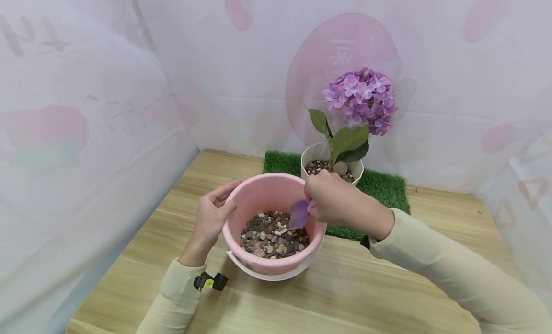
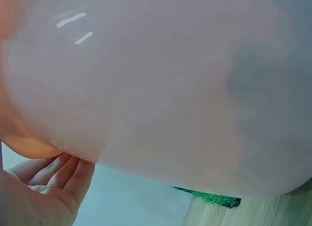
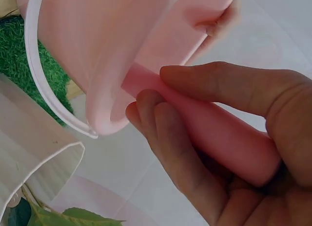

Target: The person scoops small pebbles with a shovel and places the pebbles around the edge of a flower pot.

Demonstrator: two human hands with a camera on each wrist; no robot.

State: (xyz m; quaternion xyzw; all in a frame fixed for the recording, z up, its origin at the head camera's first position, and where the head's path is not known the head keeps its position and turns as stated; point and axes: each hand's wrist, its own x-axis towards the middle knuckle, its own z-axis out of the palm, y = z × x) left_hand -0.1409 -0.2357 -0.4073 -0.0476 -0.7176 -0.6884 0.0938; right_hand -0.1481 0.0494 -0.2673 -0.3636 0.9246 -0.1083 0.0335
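Observation:
A pink bucket [image 1: 269, 264] holds a bed of mixed pebbles [image 1: 276, 236]. At its left side my left hand [image 1: 211, 214] holds the rim, thumb at the edge and fingers against the outside; the left wrist view shows those fingers [image 2: 73, 175] fairly straight against the wall. My right hand [image 1: 334, 197] grips the pink handle [image 3: 219, 133] of a small toy shovel, thumb on one side and fingers round the other. The shovel's translucent purple blade [image 1: 299, 214] points down inside the bucket, above the pebbles at the right. The knuckles overlap the bucket's right rim in the head view.
Behind the bucket, a white pot [image 1: 308, 156] with pebbles and a purple hydrangea [image 1: 362, 101] stands on a green grass mat [image 1: 388, 192]. The bucket's white handle [image 1: 267, 277] hangs along its front. Printed cloth [image 1: 241, 123] encloses the wooden table [image 1: 366, 295].

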